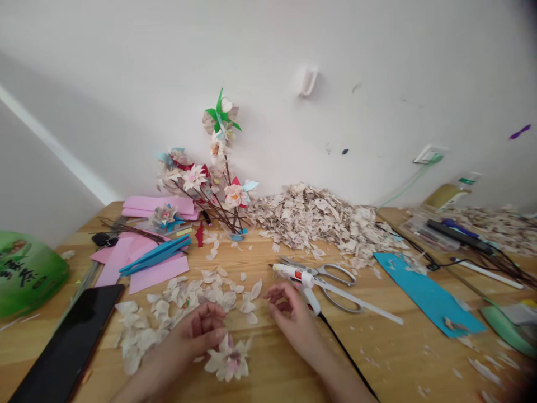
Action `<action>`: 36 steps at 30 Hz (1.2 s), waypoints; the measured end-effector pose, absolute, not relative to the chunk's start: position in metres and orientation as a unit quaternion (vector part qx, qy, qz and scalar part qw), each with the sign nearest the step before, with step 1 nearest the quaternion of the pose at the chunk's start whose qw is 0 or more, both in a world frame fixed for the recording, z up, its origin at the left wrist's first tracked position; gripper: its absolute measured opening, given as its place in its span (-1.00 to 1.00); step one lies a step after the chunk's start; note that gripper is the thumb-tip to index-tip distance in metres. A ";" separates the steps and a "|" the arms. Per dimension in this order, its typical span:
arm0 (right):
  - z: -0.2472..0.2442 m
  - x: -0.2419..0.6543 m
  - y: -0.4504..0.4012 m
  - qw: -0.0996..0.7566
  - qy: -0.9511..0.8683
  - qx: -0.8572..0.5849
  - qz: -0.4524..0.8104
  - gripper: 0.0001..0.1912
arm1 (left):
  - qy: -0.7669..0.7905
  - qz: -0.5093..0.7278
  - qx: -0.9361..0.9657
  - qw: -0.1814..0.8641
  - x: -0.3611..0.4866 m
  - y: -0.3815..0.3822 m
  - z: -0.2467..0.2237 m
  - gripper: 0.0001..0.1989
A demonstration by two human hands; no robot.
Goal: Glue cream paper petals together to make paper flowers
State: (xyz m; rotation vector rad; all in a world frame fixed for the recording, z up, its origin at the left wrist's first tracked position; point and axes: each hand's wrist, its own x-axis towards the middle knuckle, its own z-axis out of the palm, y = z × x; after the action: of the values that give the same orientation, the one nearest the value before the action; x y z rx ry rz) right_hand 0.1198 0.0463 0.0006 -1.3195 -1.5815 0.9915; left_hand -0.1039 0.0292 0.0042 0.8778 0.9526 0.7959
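My left hand (pixel 204 331) has its fingers curled, with thumb and fingertips at the upper left edge of a pale petal flower (pixel 229 359) that has a pinkish centre. Whether the fingers grip the flower is unclear. My right hand (pixel 289 314) is to the right, fingers bent and thumb apart, with nothing seen between them. Just behind it lies a white glue gun (pixel 308 298) with a glue stick and black cord, next to grey-handled scissors (pixel 339 274). Loose petals (pixel 168 305) are spread on the wooden table (pixel 268 364) behind and beside my left hand.
A phone (pixel 69 344) and green package (pixel 31 274) are at left. Blue tweezers (pixel 155 254) rest on pink sheets (pixel 161 274). Finished flowers on stems (pixel 210 184) stand at the back beside a petal heap (pixel 314 218). Right: blue sheet (pixel 423 294), cables, plastic box (pixel 428 229).
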 end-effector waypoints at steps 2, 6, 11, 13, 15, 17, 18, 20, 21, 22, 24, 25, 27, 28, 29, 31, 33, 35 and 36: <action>-0.002 0.119 0.046 0.405 -0.632 -0.531 0.393 -0.88 | 0.417 0.344 0.443 0.716 -0.102 0.028 0.000 -0.70; -0.007 0.116 0.044 0.377 -0.647 -0.530 0.398 -0.93 | 0.448 0.340 0.479 0.674 -0.091 0.024 -0.003 -0.72; -0.008 0.115 0.043 0.360 -0.663 -0.530 0.388 -0.88 | 0.482 0.354 0.497 0.629 -0.088 0.023 0.004 -0.75; -0.008 0.116 0.043 0.352 -0.668 -0.534 0.380 -0.86 | 0.506 0.357 0.515 0.593 -0.095 0.026 0.006 -0.74; -0.008 0.116 0.042 0.346 -0.672 -0.538 0.374 -0.84 | 0.532 0.372 0.521 0.555 -0.105 0.033 0.008 -0.71; -0.008 0.115 0.042 0.339 -0.673 -0.541 0.372 -0.83 | 0.550 0.394 0.514 0.528 -0.116 0.039 0.010 -0.68; -0.009 0.115 0.042 0.336 -0.674 -0.543 0.372 -0.83 | 0.557 0.402 0.510 0.518 -0.121 0.043 0.011 -0.67; -0.010 0.115 0.042 0.331 -0.673 -0.546 0.374 -0.83 | 0.570 0.417 0.506 0.495 -0.129 0.048 0.013 -0.66; -0.011 0.114 0.042 0.329 -0.672 -0.548 0.375 -0.84 | 0.576 0.424 0.504 0.484 -0.132 0.049 0.013 -0.66; -0.011 0.114 0.043 0.327 -0.671 -0.550 0.376 -0.85 | 0.583 0.430 0.503 0.472 -0.134 0.050 0.014 -0.65; -0.012 0.113 0.044 0.324 -0.670 -0.552 0.377 -0.86 | 0.595 0.442 0.500 0.447 -0.137 0.052 0.015 -0.65; -0.012 0.113 0.044 0.324 -0.669 -0.553 0.376 -0.84 | 0.601 0.449 0.498 0.435 -0.138 0.052 0.015 -0.65; -0.011 0.113 0.045 0.326 -0.669 -0.556 0.370 -0.80 | 0.611 0.461 0.493 0.414 -0.140 0.052 0.016 -0.65; -0.011 0.112 0.044 0.326 -0.670 -0.558 0.366 -0.78 | 0.614 0.468 0.488 0.407 -0.140 0.052 0.016 -0.64; -0.011 0.112 0.044 0.327 -0.671 -0.559 0.361 -0.77 | 0.616 0.475 0.484 0.401 -0.140 0.052 0.017 -0.64; -0.011 0.112 0.044 0.325 -0.675 -0.560 0.353 -0.73 | 0.614 0.492 0.474 0.395 -0.139 0.053 0.018 -0.62; -0.011 0.113 0.044 0.323 -0.680 -0.560 0.345 -0.71 | 0.609 0.515 0.461 0.390 -0.139 0.054 0.020 -0.60; -0.012 0.113 0.045 0.323 -0.685 -0.561 0.333 -0.70 | 0.608 0.546 0.438 0.373 -0.140 0.056 0.022 -0.59; -0.012 0.114 0.045 0.325 -0.687 -0.562 0.327 -0.69 | 0.612 0.564 0.422 0.358 -0.140 0.056 0.023 -0.59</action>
State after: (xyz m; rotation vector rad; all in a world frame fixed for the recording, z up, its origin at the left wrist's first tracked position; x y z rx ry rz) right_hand 0.1135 0.0449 -0.0119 -1.4734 -1.8004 0.8577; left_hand -0.1404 0.0564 0.0225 1.0893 1.5796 1.4561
